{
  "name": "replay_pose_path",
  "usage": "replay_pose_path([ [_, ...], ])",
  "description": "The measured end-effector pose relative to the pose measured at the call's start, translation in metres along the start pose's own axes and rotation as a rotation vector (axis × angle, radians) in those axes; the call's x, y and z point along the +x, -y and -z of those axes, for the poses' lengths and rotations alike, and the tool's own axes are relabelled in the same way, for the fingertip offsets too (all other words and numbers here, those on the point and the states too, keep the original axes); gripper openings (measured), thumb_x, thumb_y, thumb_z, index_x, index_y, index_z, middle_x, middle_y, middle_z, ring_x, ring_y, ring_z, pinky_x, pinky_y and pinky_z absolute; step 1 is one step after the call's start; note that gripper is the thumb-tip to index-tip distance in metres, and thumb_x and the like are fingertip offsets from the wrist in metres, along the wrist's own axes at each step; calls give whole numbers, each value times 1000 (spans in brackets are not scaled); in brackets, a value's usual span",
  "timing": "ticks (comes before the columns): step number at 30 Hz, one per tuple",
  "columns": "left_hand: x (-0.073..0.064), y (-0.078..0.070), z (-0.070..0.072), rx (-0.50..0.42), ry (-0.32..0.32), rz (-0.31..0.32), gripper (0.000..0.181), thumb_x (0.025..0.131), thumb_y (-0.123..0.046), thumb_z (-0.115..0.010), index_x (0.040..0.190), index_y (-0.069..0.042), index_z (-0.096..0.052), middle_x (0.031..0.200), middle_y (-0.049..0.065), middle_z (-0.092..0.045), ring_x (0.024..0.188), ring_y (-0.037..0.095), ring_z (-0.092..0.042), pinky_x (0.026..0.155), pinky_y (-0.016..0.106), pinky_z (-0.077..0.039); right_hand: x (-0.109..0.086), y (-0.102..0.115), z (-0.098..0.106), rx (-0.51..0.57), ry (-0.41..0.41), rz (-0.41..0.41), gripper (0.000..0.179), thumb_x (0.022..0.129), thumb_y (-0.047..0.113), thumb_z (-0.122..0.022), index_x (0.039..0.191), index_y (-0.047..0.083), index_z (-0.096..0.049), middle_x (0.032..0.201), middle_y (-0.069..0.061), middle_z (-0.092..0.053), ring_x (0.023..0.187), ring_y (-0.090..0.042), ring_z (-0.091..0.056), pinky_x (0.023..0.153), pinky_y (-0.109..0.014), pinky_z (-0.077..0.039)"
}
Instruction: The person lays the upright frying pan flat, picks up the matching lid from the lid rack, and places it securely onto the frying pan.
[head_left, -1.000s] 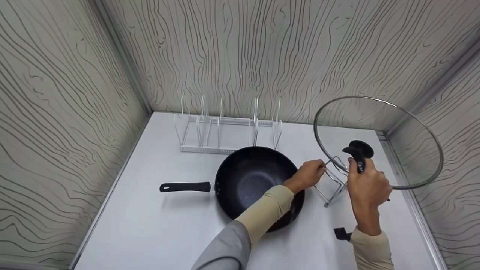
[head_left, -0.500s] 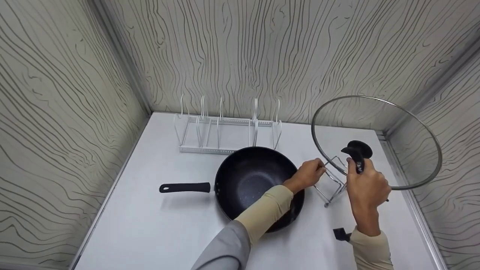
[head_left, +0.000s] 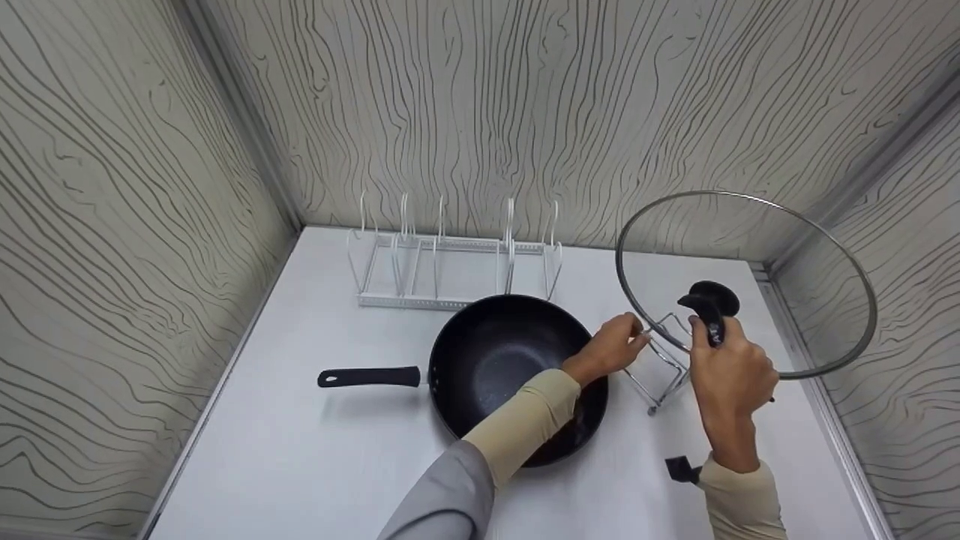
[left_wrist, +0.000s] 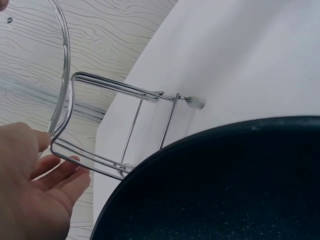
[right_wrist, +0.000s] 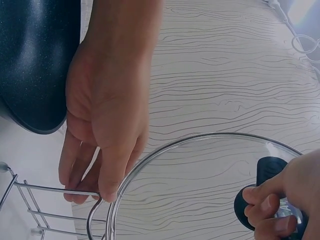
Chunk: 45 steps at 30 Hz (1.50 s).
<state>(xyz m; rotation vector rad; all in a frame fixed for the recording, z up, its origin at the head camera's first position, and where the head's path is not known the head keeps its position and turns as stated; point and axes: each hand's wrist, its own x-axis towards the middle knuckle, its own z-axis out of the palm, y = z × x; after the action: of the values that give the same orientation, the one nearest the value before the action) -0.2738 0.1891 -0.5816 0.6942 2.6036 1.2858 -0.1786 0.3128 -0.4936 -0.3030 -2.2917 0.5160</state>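
My right hand (head_left: 733,375) grips the black handle (head_left: 705,315) of a large round glass lid (head_left: 787,262). The lid is held up on edge, tilted, its metal rim showing all round. My left hand (head_left: 611,345) pinches the top bend of a chrome wire stand (left_wrist: 115,86) between thumb and fingers. In the left wrist view the lid's rim runs down right beside that bend, close to the left thumb. In the right wrist view the rim (right_wrist: 150,155) passes next to the left fingertips. The left forearm reaches across a black wok (head_left: 510,360).
The wok's handle (head_left: 369,377) points left over the white table (head_left: 300,450). Behind it stands a white wire rack (head_left: 412,303) with several upright loops. Patterned panels (head_left: 480,112) wall in the table. A small black piece (head_left: 681,469) shows beside the right sleeve.
The right hand has brought the lid slightly left, its rim nearer the left fingers and the wire stand. The left hand has barely shifted, and the wok stays in place.
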Motion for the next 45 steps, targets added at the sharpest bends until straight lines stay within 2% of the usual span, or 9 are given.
replay_pose_path([
  [5,-3,0,9,-1,-9,-14,20,111,-21,-59,120,-4,-63,119,8,-69,111,11,-66,93,19,-52,0,1,1,4,6,-6,36,98,28,-77,97,-7,-69,70,-34,-67,61,-59,-65,50,-65,-43],
  [8,-2,6,10,13,-42,-38,19,111,-23,-58,115,-5,-63,112,6,-69,102,11,-64,87,22,-53,1,2,2,7,4,-9,36,98,28,-76,98,-7,-69,72,-35,-68,63,-60,-65,51,-66,-43],
  [12,-4,8,17,2,-67,-32,17,111,-22,-57,111,-6,-63,107,5,-68,93,9,-60,81,21,-51,1,3,2,4,4,-21,35,98,30,-76,99,-5,-70,77,-37,-69,67,-62,-66,53,-68,-44],
  [13,-7,5,24,-12,-54,-15,16,110,-20,-58,111,-5,-63,107,6,-69,92,9,-60,81,20,-50,0,3,2,2,4,-24,35,98,30,-76,100,-4,-71,78,-37,-70,68,-62,-66,54,-69,-44],
  [16,-8,6,32,-13,-58,-15,16,111,-21,-57,113,-7,-64,109,5,-70,94,8,-61,82,19,-50,0,4,3,-1,3,-28,34,97,30,-77,101,-4,-72,80,-38,-70,69,-64,-66,55,-70,-44],
  [20,-10,8,44,0,-61,-34,19,112,-22,-56,119,-8,-66,116,5,-73,105,10,-67,88,20,-53,1,5,4,2,1,-18,35,97,30,-77,101,-5,-72,80,-38,-70,67,-63,-66,54,-70,-43],
  [26,-15,12,61,21,-100,-50,21,113,-26,-56,120,-10,-68,118,4,-75,111,13,-71,93,23,-55,4,5,6,9,12,-41,35,97,31,-77,102,-4,-72,82,-37,-71,70,-63,-66,56,-70,-44],
  [34,-22,16,75,31,-133,-129,20,112,-23,-56,117,-10,-69,111,2,-78,98,11,-70,87,20,-53,4,7,8,16,-1,-32,36,97,31,-77,100,-4,-71,79,-37,-71,68,-62,-66,55,-69,-44],
  [45,-31,18,97,47,-135,-144,19,112,-24,-56,115,-11,-71,104,-1,-79,91,8,-69,82,19,-52,-1,5,11,8,-3,-4,35,94,30,-80,100,-4,-72,79,-36,-71,66,-62,-65,53,-70,-42],
])
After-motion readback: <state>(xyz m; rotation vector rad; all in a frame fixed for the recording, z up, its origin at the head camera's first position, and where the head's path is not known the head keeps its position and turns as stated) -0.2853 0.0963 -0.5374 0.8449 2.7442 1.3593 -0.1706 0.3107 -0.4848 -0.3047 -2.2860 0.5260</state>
